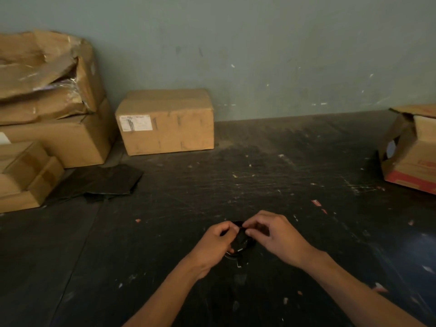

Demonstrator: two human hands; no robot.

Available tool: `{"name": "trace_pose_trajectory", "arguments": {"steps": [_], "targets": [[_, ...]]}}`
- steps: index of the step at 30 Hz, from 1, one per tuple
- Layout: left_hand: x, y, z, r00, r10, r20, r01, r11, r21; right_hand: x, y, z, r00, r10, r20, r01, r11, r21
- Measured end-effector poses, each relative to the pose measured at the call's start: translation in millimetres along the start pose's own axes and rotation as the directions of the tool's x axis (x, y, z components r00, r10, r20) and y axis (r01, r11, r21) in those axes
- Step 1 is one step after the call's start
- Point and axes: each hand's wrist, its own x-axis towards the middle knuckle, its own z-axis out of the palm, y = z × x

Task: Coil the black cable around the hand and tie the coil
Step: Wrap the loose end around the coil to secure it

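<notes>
Holding a small bundle of black cable (241,239) between them, both bare hands meet low in the centre of the view, over the dark scuffed work surface (271,175).

Left hand (215,243): fingers curled in, thumb and fingertips closed on the left side of the bundle. Right hand (274,234): thumb and forefinger pinched together on the bundle's top edge, remaining fingers loosely bent. The two hands nearly touch at the fingertips.

The cable is gathered into a compact coil; individual turns cannot be counted against the dark surface. Its long axis runs roughly from the far side toward the person, slightly tilted. A short end with a pale tip hangs below the left palm. Whether a tie is in place cannot be told.

Labels: the closed brown cardboard box (166,122) against the grey-green wall (259,55) carries a white sticker (136,123) with dark print, too blurred to read. The torn cardboard box with a red base (411,152) at right shows red lettering, illegible. Crushed stacked cardboard boxes (47,95) sit at left, flat black sheets (99,182) beside them.
</notes>
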Motion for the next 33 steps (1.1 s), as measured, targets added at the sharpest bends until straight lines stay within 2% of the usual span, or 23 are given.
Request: {"name": "trace_pose_trajectory", "arguments": {"steps": [3, 13, 17, 19, 22, 25, 28, 31, 33], "targets": [[0, 1, 1, 0.999, 0.032, -0.039, -0.031, 0.999, 0.016, 1, -3, 1, 1.000, 0.031, 0.001, -0.031, 0.998, 0.061], [4, 3, 0, 0.999, 0.042, -0.024, -0.044, 0.997, -0.060, 2, -10, 3, 0.995, 0.007, -0.101, -0.002, 0.999, 0.048], [3, 4, 1, 0.990, 0.115, -0.084, -0.112, 0.993, 0.042, 5, -14, 6, 0.990, 0.089, -0.109, -0.081, 0.994, 0.078], [2, 4, 1, 0.983, 0.159, -0.091, -0.145, 0.979, 0.141, 9, -16, 3, 0.987, 0.142, -0.076, -0.134, 0.986, 0.102], [3, 1, 2, 0.976, 0.190, -0.104, -0.160, 0.956, 0.244, 10, -21, 4, 0.986, 0.164, 0.006, -0.164, 0.986, 0.040], [10, -5, 5, 0.965, 0.178, -0.194, -0.132, 0.965, 0.226, 7, -30, 11, 0.991, 0.137, -0.002, -0.136, 0.983, -0.126], [18, -8, 3, 0.933, 0.108, -0.343, -0.069, 0.990, 0.123, 2, -37, 20, 0.999, 0.045, -0.021, -0.049, 0.956, -0.290], [21, -9, -3, 0.901, 0.074, -0.427, -0.057, 0.997, 0.052, 0, -39, 26, 0.998, 0.040, 0.053, -0.026, 0.969, -0.244], [20, -8, -3, 0.891, 0.101, -0.443, -0.091, 0.995, 0.044, 1, -38, 28, 0.991, 0.095, 0.096, -0.088, 0.993, -0.074]]}}
